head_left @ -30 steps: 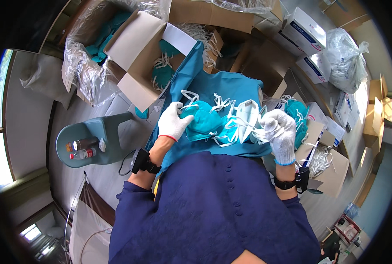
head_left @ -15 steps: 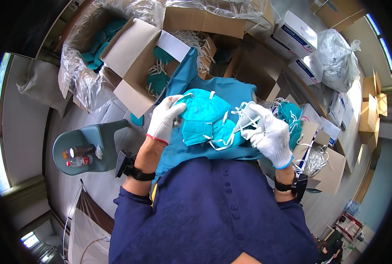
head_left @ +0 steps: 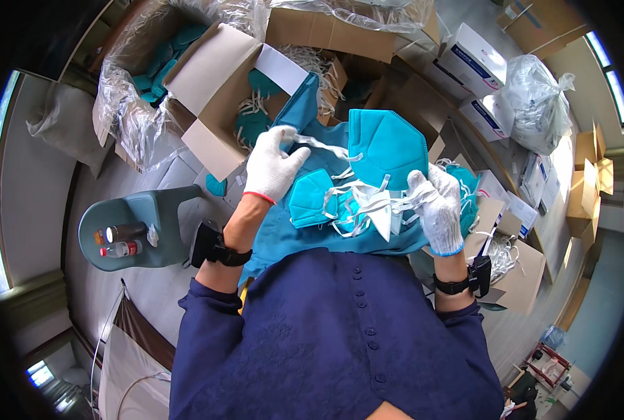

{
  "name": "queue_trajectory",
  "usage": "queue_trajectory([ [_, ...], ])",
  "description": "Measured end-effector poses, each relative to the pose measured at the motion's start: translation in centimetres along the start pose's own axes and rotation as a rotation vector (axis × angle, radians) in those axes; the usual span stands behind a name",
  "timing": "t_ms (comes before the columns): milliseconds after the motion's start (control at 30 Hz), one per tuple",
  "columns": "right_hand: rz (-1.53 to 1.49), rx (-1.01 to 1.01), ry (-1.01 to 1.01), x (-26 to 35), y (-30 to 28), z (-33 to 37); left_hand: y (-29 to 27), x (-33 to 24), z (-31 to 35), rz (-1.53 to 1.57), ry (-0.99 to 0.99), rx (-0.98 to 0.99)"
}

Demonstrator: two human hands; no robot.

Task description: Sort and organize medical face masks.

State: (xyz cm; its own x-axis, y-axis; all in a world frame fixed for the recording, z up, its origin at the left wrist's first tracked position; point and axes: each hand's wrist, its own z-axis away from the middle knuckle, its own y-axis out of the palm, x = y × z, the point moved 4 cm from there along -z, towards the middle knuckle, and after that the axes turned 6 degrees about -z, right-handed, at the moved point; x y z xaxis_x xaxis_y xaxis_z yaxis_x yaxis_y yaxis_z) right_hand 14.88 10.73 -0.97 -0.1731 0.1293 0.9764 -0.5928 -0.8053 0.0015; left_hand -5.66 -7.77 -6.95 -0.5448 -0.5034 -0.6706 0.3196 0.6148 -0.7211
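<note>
Both gloved hands, left hand [head_left: 273, 164] and right hand [head_left: 438, 206], grip white straps [head_left: 368, 203]; best pull gently, freeing the teal mask [head_left: 385, 147] untangled.

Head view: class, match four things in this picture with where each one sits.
Things:
1 folded teal face mask
2 left hand
3 clear plastic bag
4 small bottles

Places:
a on the grey-green stool seat
b far right, among boxes
c raised above the lap
d pulling a white strap

Pairs: 1-c, 2-d, 3-b, 4-a
</note>
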Motion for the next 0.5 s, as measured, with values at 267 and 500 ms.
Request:
queue_trajectory([
  [267,0.024,-0.038,-0.039,-0.5,-0.8,-0.4,1.9,-6.1,-0.1,0.772,-0.176,0.427],
  [500,-0.084,-0.141,-0.04,-1.2,-1.0,-1.0,3.7,-5.7,0.0,0.593,-0.212,0.408],
])
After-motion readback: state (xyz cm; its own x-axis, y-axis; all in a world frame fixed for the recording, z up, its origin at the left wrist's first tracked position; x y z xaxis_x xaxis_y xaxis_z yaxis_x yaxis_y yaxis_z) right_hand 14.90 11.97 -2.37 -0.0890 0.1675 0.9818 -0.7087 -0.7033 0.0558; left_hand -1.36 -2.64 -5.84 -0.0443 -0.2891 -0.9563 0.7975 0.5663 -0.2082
